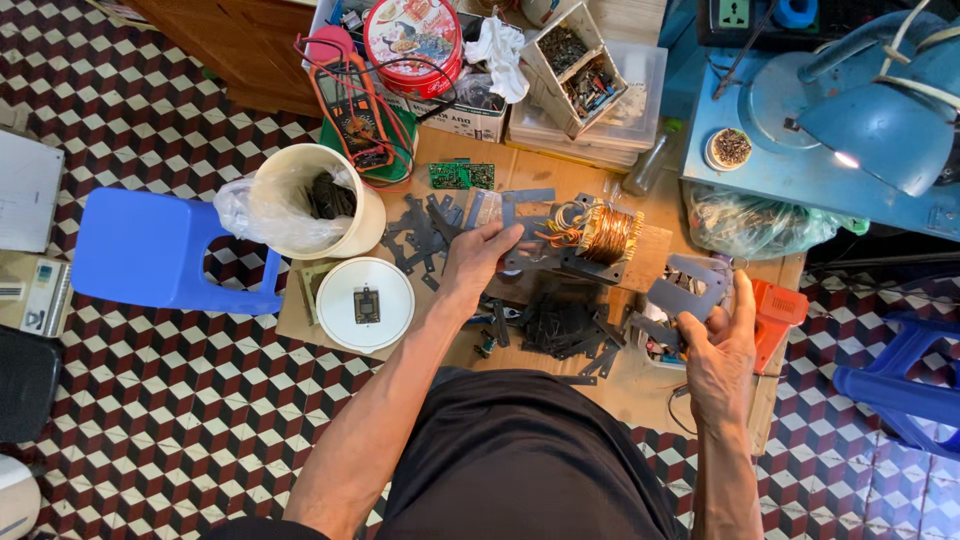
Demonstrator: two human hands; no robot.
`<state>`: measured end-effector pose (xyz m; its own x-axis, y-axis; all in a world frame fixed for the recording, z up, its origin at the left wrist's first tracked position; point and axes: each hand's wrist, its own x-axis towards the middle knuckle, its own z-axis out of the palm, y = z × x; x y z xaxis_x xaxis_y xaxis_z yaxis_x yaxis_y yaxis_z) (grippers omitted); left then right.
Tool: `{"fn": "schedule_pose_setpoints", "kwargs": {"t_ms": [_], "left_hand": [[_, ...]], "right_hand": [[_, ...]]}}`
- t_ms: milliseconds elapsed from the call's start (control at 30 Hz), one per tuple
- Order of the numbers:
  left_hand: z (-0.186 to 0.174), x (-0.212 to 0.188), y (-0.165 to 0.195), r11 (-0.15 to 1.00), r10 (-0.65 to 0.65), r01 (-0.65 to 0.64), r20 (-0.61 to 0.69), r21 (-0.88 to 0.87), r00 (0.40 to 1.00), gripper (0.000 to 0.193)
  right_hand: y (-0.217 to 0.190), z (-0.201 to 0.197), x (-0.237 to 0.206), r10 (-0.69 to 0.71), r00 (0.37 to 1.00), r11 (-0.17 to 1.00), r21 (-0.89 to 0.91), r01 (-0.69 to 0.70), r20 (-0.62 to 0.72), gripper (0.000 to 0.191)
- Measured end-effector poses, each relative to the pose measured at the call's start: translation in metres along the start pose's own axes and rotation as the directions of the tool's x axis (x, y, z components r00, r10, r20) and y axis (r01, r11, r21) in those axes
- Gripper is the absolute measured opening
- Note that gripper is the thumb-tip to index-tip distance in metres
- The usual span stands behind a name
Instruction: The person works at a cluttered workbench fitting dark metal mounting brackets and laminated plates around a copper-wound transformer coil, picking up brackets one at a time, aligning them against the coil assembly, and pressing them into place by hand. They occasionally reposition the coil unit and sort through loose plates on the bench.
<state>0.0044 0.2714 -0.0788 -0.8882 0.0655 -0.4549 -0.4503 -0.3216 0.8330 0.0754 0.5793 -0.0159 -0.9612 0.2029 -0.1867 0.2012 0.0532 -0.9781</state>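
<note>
My left hand (478,258) grips the steel laminations (545,255) of a transformer whose copper coil (608,232) rests on a small wooden block (655,255). My right hand (722,340) holds a grey E-shaped steel plate (688,293) up at the right, apart from the coil. More dark plates lie in a heap (565,325) in front of the block and scattered (425,228) to the left of the coil.
A low wooden board (640,385) carries a white bucket with a plastic bag (305,200), a white round lid (365,303), a green circuit board (462,175), a multimeter (352,105), a red tin (413,40). An orange tool (775,315), blue stools (160,250), blue lamp (880,120).
</note>
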Motion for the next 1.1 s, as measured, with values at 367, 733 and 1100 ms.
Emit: {"fn": "schedule_pose_setpoints", "kwargs": {"t_ms": [367, 733, 1100], "left_hand": [[0.018, 0.029, -0.014, 0.977, -0.059, 0.061, -0.018, 0.204, 0.998, 0.026], [-0.039, -0.021, -0.014, 0.857, 0.099, -0.059, -0.051, 0.511, 0.994, 0.035], [0.035, -0.061, -0.017, 0.249, 0.42, -0.637, 0.511, 0.729, 0.75, 0.025]], "right_hand": [[0.012, 0.018, 0.036, 0.04, 0.999, 0.995, 0.085, -0.043, 0.036, 0.075], [0.032, -0.006, 0.011, 0.152, 0.986, 0.986, 0.079, -0.146, -0.071, 0.036], [0.013, 0.015, 0.017, 0.312, 0.933, 0.719, -0.687, -0.107, 0.181, 0.082]]}}
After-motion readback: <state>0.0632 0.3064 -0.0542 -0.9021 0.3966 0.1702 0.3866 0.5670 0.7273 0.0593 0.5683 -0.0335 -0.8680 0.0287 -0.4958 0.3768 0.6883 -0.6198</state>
